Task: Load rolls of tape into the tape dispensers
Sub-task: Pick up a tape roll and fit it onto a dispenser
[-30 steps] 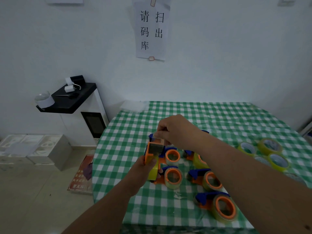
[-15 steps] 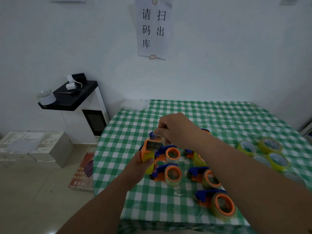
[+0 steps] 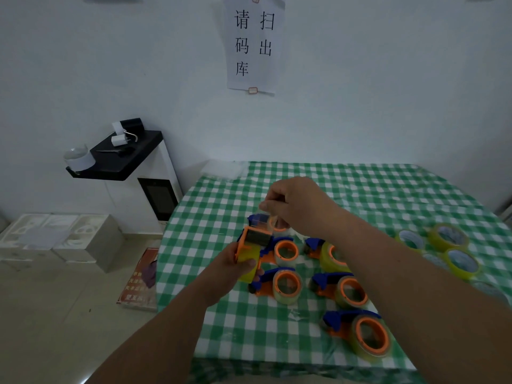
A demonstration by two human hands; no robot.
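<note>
1. Head view: left hand [image 3: 235,268] grips an orange plastic tape dispenser with yellowish roll [image 3: 250,252] above the green-checked tablecloth [image 3: 360,189].
2. Farther, right hand [image 3: 297,205] pinches the clear tape end [image 3: 263,217] above the dispenser's roller.

The table [image 3: 360,184] stands against the wall, with a paper notice [image 3: 253,42] hung above its far edge. Loaded dispensers [image 3: 288,285] lie in rows near the table's front edge, towards its left side. Spare tape rolls [image 3: 448,236] sit by the right edge, well apart from them. A cabinet [image 3: 163,189] stands left of the table's far left corner, and boxes [image 3: 61,239] lie on the floor further left. What looks like a mat [image 3: 138,275] lies below the left edge.
</note>
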